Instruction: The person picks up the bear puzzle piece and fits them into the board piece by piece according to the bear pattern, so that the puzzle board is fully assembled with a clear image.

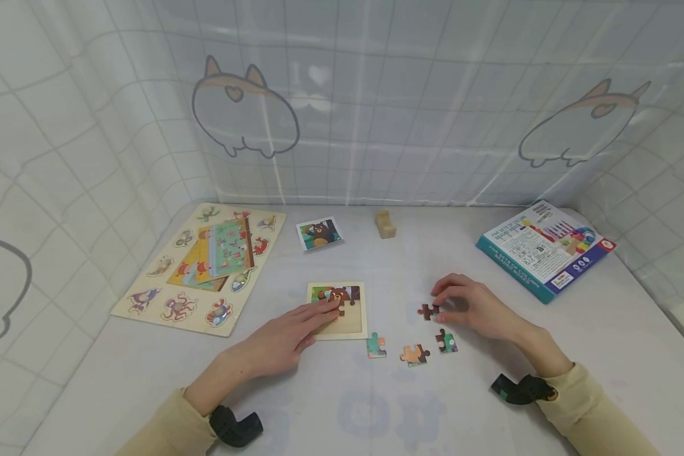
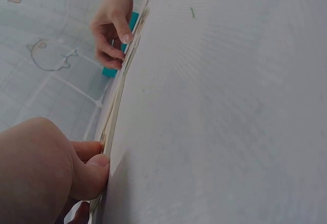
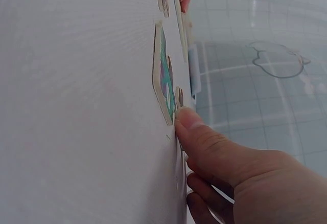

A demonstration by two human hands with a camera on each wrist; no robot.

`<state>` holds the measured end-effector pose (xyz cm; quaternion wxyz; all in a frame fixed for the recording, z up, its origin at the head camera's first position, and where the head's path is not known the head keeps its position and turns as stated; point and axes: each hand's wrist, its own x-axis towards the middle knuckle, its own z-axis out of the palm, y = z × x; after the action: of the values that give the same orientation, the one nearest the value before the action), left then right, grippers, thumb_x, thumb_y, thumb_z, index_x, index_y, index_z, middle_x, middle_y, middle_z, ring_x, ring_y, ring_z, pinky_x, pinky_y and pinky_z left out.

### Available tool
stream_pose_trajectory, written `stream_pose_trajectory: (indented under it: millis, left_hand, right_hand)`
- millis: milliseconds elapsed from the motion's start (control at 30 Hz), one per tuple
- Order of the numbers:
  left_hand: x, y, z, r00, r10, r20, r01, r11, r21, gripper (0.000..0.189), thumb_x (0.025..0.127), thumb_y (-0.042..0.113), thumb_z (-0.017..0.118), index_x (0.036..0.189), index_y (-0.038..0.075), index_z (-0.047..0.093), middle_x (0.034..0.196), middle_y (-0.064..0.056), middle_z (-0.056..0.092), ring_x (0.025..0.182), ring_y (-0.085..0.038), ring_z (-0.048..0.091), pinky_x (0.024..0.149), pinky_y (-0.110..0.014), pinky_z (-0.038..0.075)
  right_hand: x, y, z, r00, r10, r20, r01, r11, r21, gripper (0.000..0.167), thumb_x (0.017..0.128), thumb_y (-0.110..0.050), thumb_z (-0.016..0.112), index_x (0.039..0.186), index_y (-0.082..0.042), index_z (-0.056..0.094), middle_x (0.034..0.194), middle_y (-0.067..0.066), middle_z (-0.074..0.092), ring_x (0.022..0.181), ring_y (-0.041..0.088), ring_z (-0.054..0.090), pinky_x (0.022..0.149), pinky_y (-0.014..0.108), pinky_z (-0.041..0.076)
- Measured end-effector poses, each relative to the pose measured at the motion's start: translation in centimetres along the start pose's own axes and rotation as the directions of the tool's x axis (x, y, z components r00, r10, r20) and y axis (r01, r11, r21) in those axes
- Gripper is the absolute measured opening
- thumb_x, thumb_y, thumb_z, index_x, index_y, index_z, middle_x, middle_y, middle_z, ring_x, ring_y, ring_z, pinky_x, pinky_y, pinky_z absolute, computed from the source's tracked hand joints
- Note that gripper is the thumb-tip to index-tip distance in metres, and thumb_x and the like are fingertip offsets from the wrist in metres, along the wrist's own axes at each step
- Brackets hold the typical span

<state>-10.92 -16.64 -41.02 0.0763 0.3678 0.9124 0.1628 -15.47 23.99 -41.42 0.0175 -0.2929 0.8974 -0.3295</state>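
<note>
My left hand (image 1: 287, 335) lies over the lower left of a square wooden puzzle tray (image 1: 366, 316), fingers stretched across it and touching the bear pieces (image 1: 337, 294) set in its top half. In the left wrist view its thumb is at the tray's edge. To the right, my right hand (image 1: 470, 307) pinches a dark brown puzzle piece (image 1: 426, 311) by its right side, between thumb and forefinger, low over the table. Nearer to me lie a teal puzzle piece (image 1: 374, 346), an orange-brown puzzle piece (image 1: 415, 354) and a green puzzle piece (image 1: 448, 342).
At the left is a sea-animal board (image 1: 154, 297) with colourful cards (image 1: 225, 247) on it. A bear picture card (image 1: 319, 234) and a small wooden block (image 1: 385, 224) stand behind the tray. A teal and white box (image 1: 547, 247) lies at the right back, before a tiled-pattern curtain (image 1: 405, 126).
</note>
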Motion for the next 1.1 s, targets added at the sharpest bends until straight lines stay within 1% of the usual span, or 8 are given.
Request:
stream_pose_trajectory:
  millis: [133, 333, 467, 567, 833, 1100]
  left_hand:
    - [0.04, -0.02, 0.00, 1.000, 0.001, 0.004, -0.001, 1.000, -0.002, 0.054, 0.103, 0.013, 0.052, 0.155, 0.017, 0.038, 0.164, 0.003, 0.029, 0.150, -0.023, 0.029, 0.120, -0.046, 0.032]
    - [0.10, -0.10, 0.11, 1.000, 0.004, 0.010, -0.004, 1.000, -0.003, 0.054, 0.103, 0.013, 0.051, 0.155, 0.017, 0.037, 0.164, 0.003, 0.029, 0.151, -0.022, 0.028, 0.120, -0.046, 0.032]
    - [0.12, -0.08, 0.11, 1.000, 0.002, 0.009, -0.002, 1.000, -0.001, 0.054, 0.103, 0.013, 0.051, 0.155, 0.017, 0.037, 0.164, 0.003, 0.029, 0.151, -0.022, 0.029, 0.120, -0.046, 0.032]
    - [0.11, -0.03, 0.09, 1.000, 0.002, 0.009, -0.002, 1.000, -0.005, 0.054, 0.103, 0.013, 0.051, 0.155, 0.017, 0.037, 0.164, 0.002, 0.029, 0.150, -0.022, 0.029, 0.119, -0.046, 0.033]
    - [0.11, 0.11, -0.01, 1.000, -0.018, 0.024, 0.018, 1.000, -0.008, 0.054, 0.104, 0.014, 0.051, 0.155, 0.018, 0.037, 0.164, 0.003, 0.029, 0.150, -0.022, 0.029, 0.119, -0.046, 0.033]
    - [0.03, 0.06, -0.07, 1.000, -0.012, 0.012, 0.012, 1.000, -0.008, 0.053, 0.103, 0.014, 0.051, 0.155, 0.017, 0.039, 0.164, 0.004, 0.030, 0.150, -0.023, 0.030, 0.119, -0.046, 0.033]
  right_hand:
    - [-0.05, -0.13, -0.06, 1.000, -0.001, 0.002, 0.001, 1.000, -0.008, 0.019, 0.080, -0.020, 0.085, 0.095, -0.025, 0.074, 0.117, -0.004, 0.063, 0.114, 0.017, 0.055, 0.102, 0.029, 0.045]
    - [-0.10, -0.27, -0.14, 1.000, -0.002, 0.008, 0.002, 1.000, -0.006, 0.019, 0.081, -0.019, 0.084, 0.096, -0.024, 0.074, 0.118, -0.004, 0.063, 0.114, 0.018, 0.055, 0.103, 0.025, 0.043]
    - [-0.12, -0.27, -0.17, 1.000, -0.001, 0.007, 0.001, 1.000, -0.007, 0.019, 0.081, -0.019, 0.084, 0.097, -0.024, 0.074, 0.118, -0.004, 0.063, 0.114, 0.018, 0.054, 0.103, 0.024, 0.043]
    - [-0.14, -0.21, -0.18, 1.000, -0.006, 0.003, 0.006, 1.000, -0.008, 0.019, 0.082, -0.019, 0.083, 0.098, -0.022, 0.074, 0.117, -0.004, 0.063, 0.114, 0.017, 0.054, 0.102, 0.023, 0.044]
    - [-0.15, 0.03, -0.04, 0.999, -0.046, -0.026, 0.046, 0.999, 0.008, 0.020, 0.083, -0.016, 0.082, 0.101, -0.018, 0.074, 0.114, -0.004, 0.064, 0.108, 0.013, 0.056, 0.096, 0.012, 0.043]
    - [-0.05, 0.14, 0.08, 0.998, -0.047, -0.034, 0.047, 0.999, 0.019, 0.019, 0.083, -0.016, 0.082, 0.100, -0.018, 0.073, 0.112, -0.004, 0.064, 0.106, 0.013, 0.056, 0.095, 0.011, 0.043]
